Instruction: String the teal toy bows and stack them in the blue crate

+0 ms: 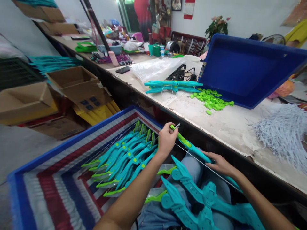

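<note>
While sitting close under the near edge of the worktop [216, 124], the person is holding a teal toy bow [192, 148] slanted above the lap. The left hand [166, 139] is pinching its green tip [173, 128], and the right hand [219, 163] is closing around the lower limb, probably to keep the bow steady and the thin white string [192, 155] tight. More teal bow parts [189, 185] are lying on the lap. At the left, a pile of bows [124, 156] is resting on a striped sack [59, 179]. Far on the worktop, loose green pieces [212, 99] are lying beside a tilted blue crate [247, 70]; the worktop edge is leaving little room beyond the hands.
</note>
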